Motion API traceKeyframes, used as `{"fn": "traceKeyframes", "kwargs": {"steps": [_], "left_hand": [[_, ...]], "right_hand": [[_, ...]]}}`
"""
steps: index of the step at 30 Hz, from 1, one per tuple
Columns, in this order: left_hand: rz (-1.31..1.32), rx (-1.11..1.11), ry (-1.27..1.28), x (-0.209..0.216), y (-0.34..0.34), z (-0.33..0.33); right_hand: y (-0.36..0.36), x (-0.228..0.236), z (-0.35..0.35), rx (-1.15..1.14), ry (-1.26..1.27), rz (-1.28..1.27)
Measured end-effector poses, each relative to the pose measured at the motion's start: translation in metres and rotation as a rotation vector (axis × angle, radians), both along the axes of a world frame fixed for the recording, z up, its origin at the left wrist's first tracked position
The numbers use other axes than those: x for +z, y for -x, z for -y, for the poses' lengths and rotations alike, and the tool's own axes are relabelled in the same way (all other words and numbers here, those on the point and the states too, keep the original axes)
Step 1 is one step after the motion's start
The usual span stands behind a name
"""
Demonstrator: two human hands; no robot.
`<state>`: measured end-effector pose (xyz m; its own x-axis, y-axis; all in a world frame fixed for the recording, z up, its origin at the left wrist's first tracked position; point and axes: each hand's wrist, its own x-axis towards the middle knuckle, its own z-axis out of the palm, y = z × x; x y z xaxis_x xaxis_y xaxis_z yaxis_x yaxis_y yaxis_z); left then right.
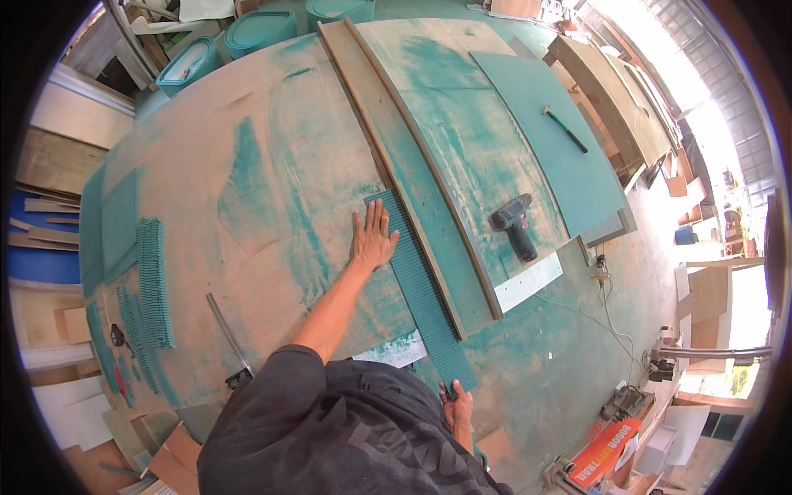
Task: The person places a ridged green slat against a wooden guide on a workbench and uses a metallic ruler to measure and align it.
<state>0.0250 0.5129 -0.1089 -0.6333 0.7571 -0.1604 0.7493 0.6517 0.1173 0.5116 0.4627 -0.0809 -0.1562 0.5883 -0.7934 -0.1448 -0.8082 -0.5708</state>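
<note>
A long teal ribbed strip (421, 289) lies on the large dust-covered table (272, 190), its right edge along a long wooden rail (404, 198). My left hand (375, 241) is open, fingers stretched out, resting on the strip's left edge near its far end. At the near end, my right hand (458, 408) grips the strip, with the thumb and fingers around its corner. A second wooden rail (429, 169) runs alongside the first, with a teal-dusted board between them.
Right of the rails lie a cordless drill (516, 224), a teal panel (544, 132) and a hammer (566, 129). Stacked ribbed strips (154, 285) and a clamp (227, 338) are on the left. Teal tubs (260, 33) stand beyond the far edge. A cable (594, 318) trails at right.
</note>
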Motion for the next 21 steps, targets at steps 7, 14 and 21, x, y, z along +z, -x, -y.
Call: {"fn": "traceKeyframes", "kwargs": {"steps": [7, 14, 21], "left_hand": [[0.043, 0.014, -0.016, 0.000, 0.004, 0.001], [0.048, 0.007, -0.108, -0.010, 0.009, 0.003], [0.091, 0.010, -0.154, -0.007, 0.009, 0.004]], "right_hand": [[0.004, -0.003, 0.002, -0.054, -0.006, -0.004], [0.006, -0.004, 0.002, -0.067, -0.022, 0.004], [0.003, -0.009, 0.004, -0.081, -0.049, -0.017]]}}
